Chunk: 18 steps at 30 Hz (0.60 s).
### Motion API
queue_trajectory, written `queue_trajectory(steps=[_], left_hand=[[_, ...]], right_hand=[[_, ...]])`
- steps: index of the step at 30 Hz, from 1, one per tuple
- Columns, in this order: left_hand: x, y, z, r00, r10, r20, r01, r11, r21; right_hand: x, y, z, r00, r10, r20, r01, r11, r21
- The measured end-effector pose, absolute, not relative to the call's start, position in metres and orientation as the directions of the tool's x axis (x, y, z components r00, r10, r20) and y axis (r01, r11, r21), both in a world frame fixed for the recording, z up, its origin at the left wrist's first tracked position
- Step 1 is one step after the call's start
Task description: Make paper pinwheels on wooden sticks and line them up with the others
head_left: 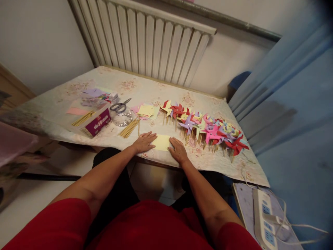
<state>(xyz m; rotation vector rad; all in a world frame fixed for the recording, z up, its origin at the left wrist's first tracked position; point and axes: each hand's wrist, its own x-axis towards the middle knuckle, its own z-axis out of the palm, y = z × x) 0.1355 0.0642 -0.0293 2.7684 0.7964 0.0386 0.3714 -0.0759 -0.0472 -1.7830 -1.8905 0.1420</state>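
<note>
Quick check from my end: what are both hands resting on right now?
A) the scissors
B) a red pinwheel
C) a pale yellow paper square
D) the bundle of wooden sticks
C: the left hand and right hand lie flat on either edge of the pale yellow paper square, while the scissors lie farther back.

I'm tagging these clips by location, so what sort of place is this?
Probably a room in a home, used as a craft corner. A white radiator stands against the wall behind a table covered with a floral cloth, blue curtains hang at the right, and paper pinwheels lie in a row.
</note>
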Motion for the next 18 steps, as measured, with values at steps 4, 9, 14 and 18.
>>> queue_trajectory(steps=[4, 9, 14, 18], left_hand=[[0.1342, 0.0617, -0.0332, 0.853, 0.522, 0.025, 0.506, -0.837, 0.209], [0.1340, 0.0588, -0.0326, 0.849, 0.524, 0.072, 0.506, -0.844, 0.179], [0.1334, 0.0561, -0.0320, 0.841, 0.532, 0.099, 0.509, -0.840, 0.187], [0.1336, 0.0541, -0.0325, 0.808, 0.574, 0.133, 0.537, -0.811, 0.232]], right_hand=[[0.3692, -0.0777, -0.0446, -0.002, 0.952, 0.305, 0.904, 0.132, -0.406], [0.3698, -0.0778, -0.0454, -0.010, 0.949, 0.314, 0.893, 0.150, -0.424], [0.3716, -0.0776, -0.0499, 0.087, 0.923, 0.374, 0.859, 0.121, -0.498], [0.3715, -0.0788, -0.0521, 0.196, 0.876, 0.441, 0.832, 0.089, -0.547]])
